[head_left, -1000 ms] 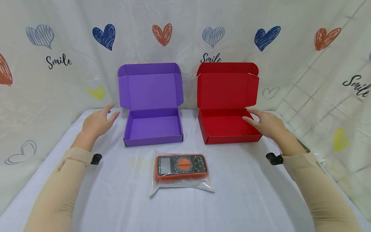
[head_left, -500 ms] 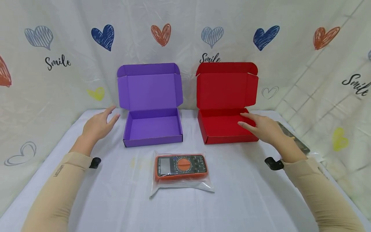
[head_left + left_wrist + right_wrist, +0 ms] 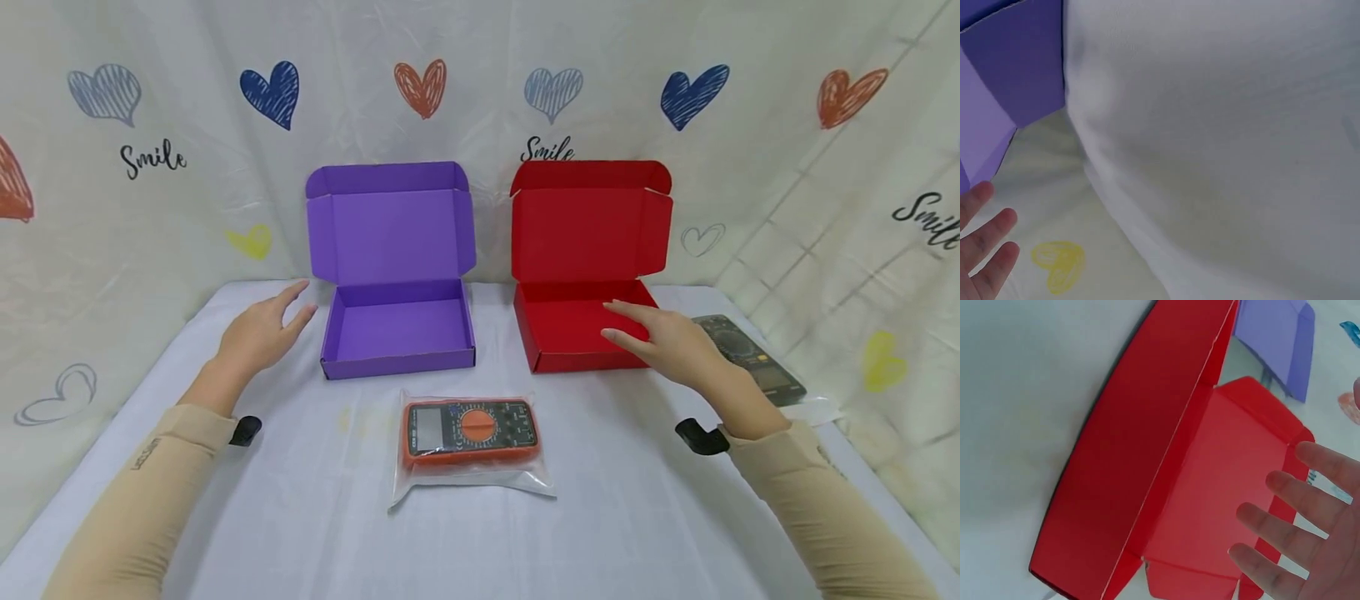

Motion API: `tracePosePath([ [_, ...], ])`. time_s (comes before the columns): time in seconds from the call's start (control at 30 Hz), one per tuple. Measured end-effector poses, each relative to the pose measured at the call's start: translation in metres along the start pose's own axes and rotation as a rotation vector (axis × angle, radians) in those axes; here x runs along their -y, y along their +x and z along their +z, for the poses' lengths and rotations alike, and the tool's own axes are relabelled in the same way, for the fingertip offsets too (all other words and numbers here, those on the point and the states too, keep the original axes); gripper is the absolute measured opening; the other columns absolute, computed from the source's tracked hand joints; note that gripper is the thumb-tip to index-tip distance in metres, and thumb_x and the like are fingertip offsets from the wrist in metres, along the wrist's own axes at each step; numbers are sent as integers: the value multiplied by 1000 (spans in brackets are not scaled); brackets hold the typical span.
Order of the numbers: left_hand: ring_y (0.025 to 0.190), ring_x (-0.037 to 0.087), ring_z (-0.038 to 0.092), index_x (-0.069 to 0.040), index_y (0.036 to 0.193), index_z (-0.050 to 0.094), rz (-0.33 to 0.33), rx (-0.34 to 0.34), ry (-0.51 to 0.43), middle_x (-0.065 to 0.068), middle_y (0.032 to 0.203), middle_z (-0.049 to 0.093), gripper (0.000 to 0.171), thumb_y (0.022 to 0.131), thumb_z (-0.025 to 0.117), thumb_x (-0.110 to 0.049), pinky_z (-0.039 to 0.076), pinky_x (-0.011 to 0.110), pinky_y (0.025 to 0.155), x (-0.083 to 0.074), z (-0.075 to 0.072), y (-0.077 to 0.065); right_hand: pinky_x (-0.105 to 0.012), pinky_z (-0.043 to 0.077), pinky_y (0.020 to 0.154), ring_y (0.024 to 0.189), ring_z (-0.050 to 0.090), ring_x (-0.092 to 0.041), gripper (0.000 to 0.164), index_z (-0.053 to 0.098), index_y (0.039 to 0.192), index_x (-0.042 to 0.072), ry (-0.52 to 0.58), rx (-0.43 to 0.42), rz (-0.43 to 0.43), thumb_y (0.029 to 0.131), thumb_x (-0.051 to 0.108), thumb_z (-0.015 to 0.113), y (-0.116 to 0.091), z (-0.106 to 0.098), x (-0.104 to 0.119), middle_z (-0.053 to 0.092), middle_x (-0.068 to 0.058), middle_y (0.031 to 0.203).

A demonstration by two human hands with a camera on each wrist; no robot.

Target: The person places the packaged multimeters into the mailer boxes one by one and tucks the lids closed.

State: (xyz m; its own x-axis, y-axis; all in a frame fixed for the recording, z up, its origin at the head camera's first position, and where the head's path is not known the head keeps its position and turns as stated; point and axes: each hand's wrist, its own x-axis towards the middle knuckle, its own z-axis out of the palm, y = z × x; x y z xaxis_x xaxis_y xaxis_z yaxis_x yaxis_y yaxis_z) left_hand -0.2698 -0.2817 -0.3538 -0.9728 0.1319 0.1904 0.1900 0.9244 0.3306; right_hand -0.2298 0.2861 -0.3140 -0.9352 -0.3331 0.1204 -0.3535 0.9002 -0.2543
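Standing open on the counter [image 3: 637, 525], the purple box [image 3: 397, 321] is bordered by the left hand [image 3: 259, 332], the red box [image 3: 562, 318] partly overlapped by the right hand [image 3: 670, 340]. Both hands are empty, fingers extended. Between, a bagged multimeter [image 3: 472, 433] is set nearer the camera.

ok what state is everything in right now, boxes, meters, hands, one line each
purple cardboard box: lid open, standing up behind it
red cardboard box: lid open, standing up behind it
orange multimeter: face up, inside a clear plastic bag
dark multimeter: face up, beside the right forearm
left hand: open, holding nothing
right hand: open, holding nothing
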Motion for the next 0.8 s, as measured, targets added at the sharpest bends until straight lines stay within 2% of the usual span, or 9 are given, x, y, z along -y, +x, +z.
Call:
tracePosePath([
  [0.3, 135, 55, 41, -13, 162, 31, 26, 3, -40, 33, 151, 42, 71, 108, 32, -59, 35, 70, 105, -3, 3, -5, -62, 52, 95, 134, 48, -44, 68, 48, 154, 14, 63, 30, -39, 98, 47, 66, -1, 11, 17, 50, -22, 151],
  [0.63, 139, 54, 36, -14, 163, 28, 38, 27, -75, 29, 157, 38, 71, 108, 32, -58, 32, 71, 108, -3, 9, -10, -59, 54, 94, 132, 52, -40, 63, 53, 151, 15, 105, 23, -162, 95, 33, 74, 1, 24, 40, 55, -16, 148],
  [0.8, 140, 54, 35, -13, 163, 28, 56, 38, -75, 26, 158, 37, 71, 108, 34, -56, 30, 70, 110, -5, 10, -10, -58, 54, 94, 132, 53, -37, 62, 54, 151, 17, 128, 34, -212, 95, 35, 74, 5, 32, 51, 57, -13, 147],
])
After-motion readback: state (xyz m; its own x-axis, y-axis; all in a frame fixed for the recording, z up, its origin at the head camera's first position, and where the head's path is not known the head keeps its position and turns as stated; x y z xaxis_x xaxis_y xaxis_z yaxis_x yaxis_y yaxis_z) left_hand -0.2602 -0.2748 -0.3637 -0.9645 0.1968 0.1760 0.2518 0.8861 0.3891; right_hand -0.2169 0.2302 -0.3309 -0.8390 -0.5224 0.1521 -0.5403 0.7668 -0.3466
